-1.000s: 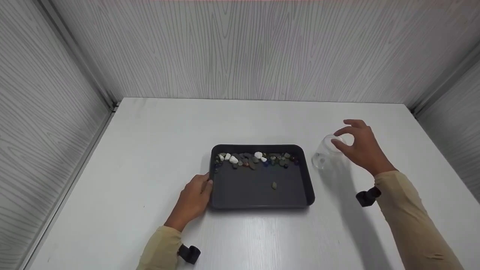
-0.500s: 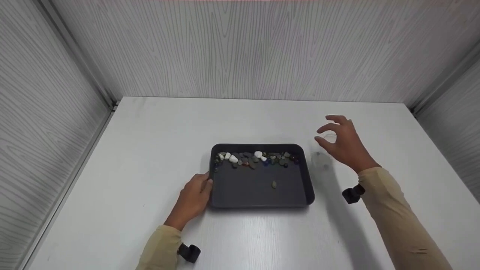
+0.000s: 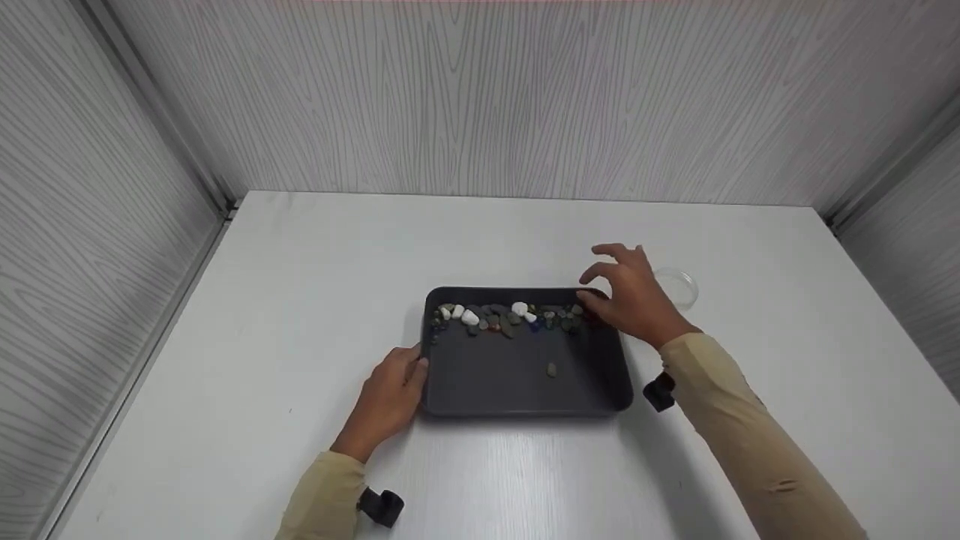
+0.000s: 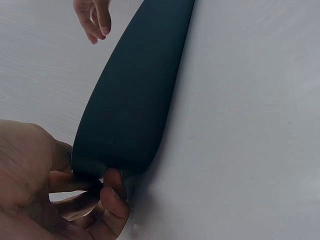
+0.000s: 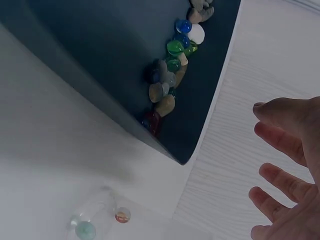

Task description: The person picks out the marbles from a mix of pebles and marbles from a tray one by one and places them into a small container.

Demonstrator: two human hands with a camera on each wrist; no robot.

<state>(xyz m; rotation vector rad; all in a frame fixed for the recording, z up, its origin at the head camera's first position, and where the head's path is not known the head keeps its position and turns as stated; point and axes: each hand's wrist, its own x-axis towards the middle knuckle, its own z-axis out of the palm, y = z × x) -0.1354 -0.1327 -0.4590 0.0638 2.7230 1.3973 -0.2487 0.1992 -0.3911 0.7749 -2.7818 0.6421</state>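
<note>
A dark grey tray [image 3: 487, 386] lies on the white table. Pebbles and glass marbles, white, grey, green, blue and red [image 5: 175, 47], line its far side. One small greenish pebble [image 3: 552, 370] sits alone on the tray floor. My left hand [image 3: 386, 394] grips the tray's left side, its fingers curled at the edge in the left wrist view. My right hand [image 3: 634, 296] hovers over the tray's far right corner, thumb and fingers spread apart, holding nothing. Beyond it is a clear plastic cup [image 3: 679, 289], partly hidden by that hand.
In the right wrist view the clear cup [image 5: 97, 207] appears with a pale green marble [image 5: 85, 230] and a reddish marble [image 5: 122, 215] in or by it. Wood-grain panels [image 3: 450, 97] enclose the table at the back and both sides.
My right hand has moved left from above the clear cup to the tray's far right corner. The left hand and the tray have stayed in place.
</note>
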